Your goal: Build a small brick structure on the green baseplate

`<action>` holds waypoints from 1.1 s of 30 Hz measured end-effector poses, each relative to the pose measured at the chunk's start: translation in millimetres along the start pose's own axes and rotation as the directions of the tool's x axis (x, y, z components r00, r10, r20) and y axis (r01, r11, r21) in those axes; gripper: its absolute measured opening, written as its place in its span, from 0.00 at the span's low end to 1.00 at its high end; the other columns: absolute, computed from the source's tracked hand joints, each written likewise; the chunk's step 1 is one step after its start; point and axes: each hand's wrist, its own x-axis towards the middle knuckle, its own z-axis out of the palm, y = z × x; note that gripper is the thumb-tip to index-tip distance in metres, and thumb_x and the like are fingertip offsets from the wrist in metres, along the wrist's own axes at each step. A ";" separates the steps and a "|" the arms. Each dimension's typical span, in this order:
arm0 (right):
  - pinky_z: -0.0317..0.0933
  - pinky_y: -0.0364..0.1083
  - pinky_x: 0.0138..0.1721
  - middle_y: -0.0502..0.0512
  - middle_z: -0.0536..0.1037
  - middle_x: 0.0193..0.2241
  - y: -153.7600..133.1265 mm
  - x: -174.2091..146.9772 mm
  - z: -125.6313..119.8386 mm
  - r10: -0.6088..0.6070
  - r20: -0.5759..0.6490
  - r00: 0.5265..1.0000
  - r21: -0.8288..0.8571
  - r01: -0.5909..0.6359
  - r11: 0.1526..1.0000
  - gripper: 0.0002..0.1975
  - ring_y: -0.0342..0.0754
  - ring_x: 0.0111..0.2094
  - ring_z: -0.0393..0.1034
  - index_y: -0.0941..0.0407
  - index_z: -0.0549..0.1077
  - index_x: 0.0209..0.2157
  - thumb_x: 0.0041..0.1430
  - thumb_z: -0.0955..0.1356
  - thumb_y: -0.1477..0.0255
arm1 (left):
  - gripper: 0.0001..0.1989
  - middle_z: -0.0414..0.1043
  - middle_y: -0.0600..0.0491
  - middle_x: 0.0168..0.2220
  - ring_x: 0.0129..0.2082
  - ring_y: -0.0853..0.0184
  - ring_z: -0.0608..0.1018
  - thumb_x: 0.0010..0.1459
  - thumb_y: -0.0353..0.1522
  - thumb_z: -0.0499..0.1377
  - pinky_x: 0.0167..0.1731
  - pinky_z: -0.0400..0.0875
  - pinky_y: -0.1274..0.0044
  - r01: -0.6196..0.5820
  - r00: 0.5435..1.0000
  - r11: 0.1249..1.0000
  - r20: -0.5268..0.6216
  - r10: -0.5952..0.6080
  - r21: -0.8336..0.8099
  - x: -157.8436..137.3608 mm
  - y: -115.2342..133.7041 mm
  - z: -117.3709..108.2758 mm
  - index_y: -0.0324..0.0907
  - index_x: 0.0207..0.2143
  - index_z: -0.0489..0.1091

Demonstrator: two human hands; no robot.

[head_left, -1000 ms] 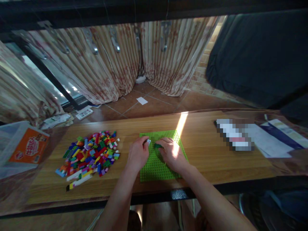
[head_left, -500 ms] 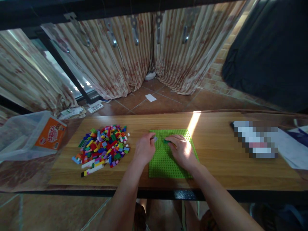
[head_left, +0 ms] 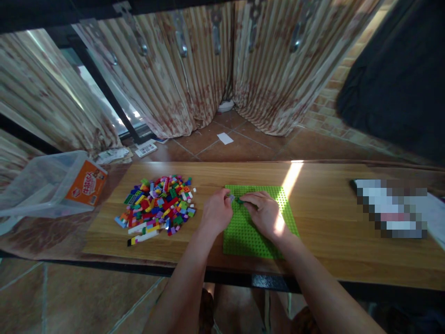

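A lime-green studded baseplate lies on the wooden table top. Over its upper left part, my left hand is closed on a small greyish-lilac toy brick. Facing it, my right hand pinches a dark green toy brick between thumb and fingertips. The two bricks are close to each other, just above or on the plate; whether they touch it I cannot tell. To the left of my left hand spreads a heap of mixed coloured toy bricks.
A clear plastic box with an orange label stands left of the wooden table top. A pixelated flat object lies at the right, with white paper beside it. Curtains hang beyond the table.
The brick in my left hand and the green brick have come closer together. Both hands stay closed over the baseplate. The whole view has shifted and tilted slightly.
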 end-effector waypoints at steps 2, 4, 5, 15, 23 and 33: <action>0.65 0.51 0.46 0.51 0.81 0.36 -0.3 -0.1 0.8 -0.011 0.000 1.000 0.000 0.011 1.000 0.12 0.49 0.40 0.72 0.50 0.80 0.37 0.57 0.66 0.76 | 0.16 0.76 0.44 0.44 0.44 0.59 0.77 0.60 0.26 0.51 0.46 0.69 0.70 0.004 1.000 1.000 0.001 -0.004 0.015 -0.3 0.3 -0.3 0.36 0.49 0.69; 0.66 0.51 0.46 0.51 0.81 0.36 -0.7 -0.3 1.2 -0.016 -0.001 1.000 -0.003 0.016 1.000 0.12 0.49 0.40 0.72 0.50 0.80 0.37 0.57 0.66 0.76 | 0.16 0.76 0.44 0.43 0.44 0.59 0.77 0.60 0.27 0.51 0.45 0.69 0.70 0.007 1.000 1.000 -0.001 -0.007 0.028 -0.2 0.5 0.0 0.36 0.49 0.69; 0.66 0.51 0.46 0.51 0.81 0.36 -0.8 -0.4 1.4 -0.019 -0.004 1.000 -0.006 0.019 1.000 0.12 0.50 0.40 0.72 0.49 0.80 0.37 0.57 0.66 0.75 | 0.16 0.76 0.44 0.44 0.44 0.59 0.77 0.61 0.27 0.51 0.45 0.69 0.70 0.009 1.000 0.999 -0.001 -0.009 0.033 0.0 0.7 0.2 0.36 0.49 0.69; 0.66 0.51 0.46 0.51 0.81 0.36 0.4 0.8 2.6 -0.006 -0.029 1.000 -0.012 0.006 1.000 0.11 0.49 0.39 0.73 0.49 0.80 0.36 0.57 0.66 0.74 | 0.16 0.76 0.45 0.45 0.45 0.60 0.77 0.61 0.27 0.51 0.47 0.69 0.72 0.023 1.000 0.999 0.006 -0.023 0.026 -0.5 1.5 -0.2 0.37 0.50 0.69; 0.67 0.51 0.46 0.52 0.81 0.37 -0.4 -0.1 -1.6 -0.028 0.005 1.000 -0.020 0.028 0.999 0.12 0.49 0.40 0.73 0.49 0.80 0.37 0.59 0.65 0.74 | 0.16 0.75 0.44 0.46 0.46 0.60 0.76 0.61 0.27 0.51 0.48 0.68 0.71 0.031 1.000 0.999 0.006 -0.031 0.016 0.0 1.5 0.7 0.36 0.50 0.69; 0.64 0.50 0.46 0.50 0.81 0.38 5.9 -3.3 3.7 -0.054 -0.012 0.998 -0.110 0.052 0.993 0.11 0.48 0.41 0.73 0.47 0.80 0.36 0.62 0.65 0.72 | 0.15 0.75 0.45 0.47 0.46 0.61 0.76 0.61 0.27 0.51 0.48 0.68 0.72 0.008 1.000 1.000 -0.006 -0.008 0.030 -0.5 1.2 3.5 0.37 0.49 0.70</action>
